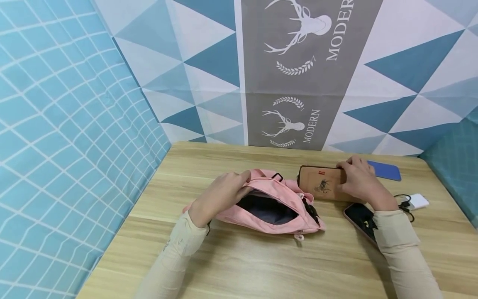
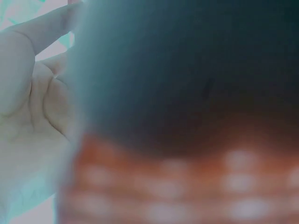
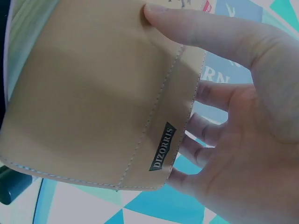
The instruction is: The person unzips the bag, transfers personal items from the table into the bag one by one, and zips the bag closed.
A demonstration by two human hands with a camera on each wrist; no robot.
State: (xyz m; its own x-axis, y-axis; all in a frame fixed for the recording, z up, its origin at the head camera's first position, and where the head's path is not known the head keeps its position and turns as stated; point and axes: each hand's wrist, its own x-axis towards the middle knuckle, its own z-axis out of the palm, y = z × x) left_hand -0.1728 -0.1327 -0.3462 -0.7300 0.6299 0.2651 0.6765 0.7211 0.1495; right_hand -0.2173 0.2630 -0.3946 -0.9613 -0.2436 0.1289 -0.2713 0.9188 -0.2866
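Observation:
A pink bag [image 1: 274,195] lies on the wooden table [image 1: 261,270] with its zip open, showing a dark lining. My left hand [image 1: 220,195] grips the bag's upper edge and holds the mouth open; in the left wrist view the palm [image 2: 32,116] is beside a blurred dark mass. My right hand [image 1: 360,180] holds a tan leather wallet [image 1: 321,182] just right of the bag, thumb on one face and fingers behind. In the right wrist view the wallet [image 3: 98,93] shows stitching and a small label.
A black phone [image 1: 360,218] lies under my right forearm. A blue flat case [image 1: 386,170] sits behind the right hand. A white charger [image 1: 416,201] with a black cable lies at the right. Patterned cloth walls close in the back and left.

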